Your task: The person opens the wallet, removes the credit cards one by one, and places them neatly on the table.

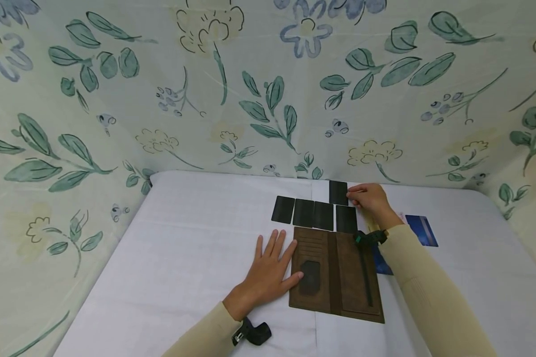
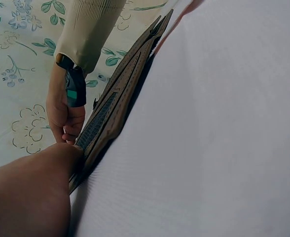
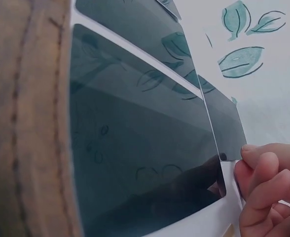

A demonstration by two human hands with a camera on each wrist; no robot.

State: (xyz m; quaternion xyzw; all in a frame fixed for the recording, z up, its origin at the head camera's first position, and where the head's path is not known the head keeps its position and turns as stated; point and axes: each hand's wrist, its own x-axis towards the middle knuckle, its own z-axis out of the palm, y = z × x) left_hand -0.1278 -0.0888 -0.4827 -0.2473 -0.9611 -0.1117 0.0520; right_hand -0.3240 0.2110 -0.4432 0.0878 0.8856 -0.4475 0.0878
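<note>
A brown bifold wallet (image 1: 310,243) lies spread out, with a dark window on its left half. My left hand (image 1: 268,275) rests with fingers extended on the white cloth at the wallet's left edge, its thumb over the wallet. Above the wallet is a row of several glossy black cards (image 1: 323,216). Another black card (image 1: 337,192) lies beyond the row, towards the back edge. My right hand (image 1: 369,198) pinches this card's right edge between thumb and finger; in the right wrist view the fingertips (image 3: 249,150) are at its corner.
A blue card (image 1: 421,230) lies right of my right forearm. Another blue item (image 1: 383,263) shows partly between the wallet and that arm, and something yellowish (image 1: 369,220) lies under the right wrist. Floral fabric (image 1: 268,99) rises behind the white table surface (image 1: 196,238).
</note>
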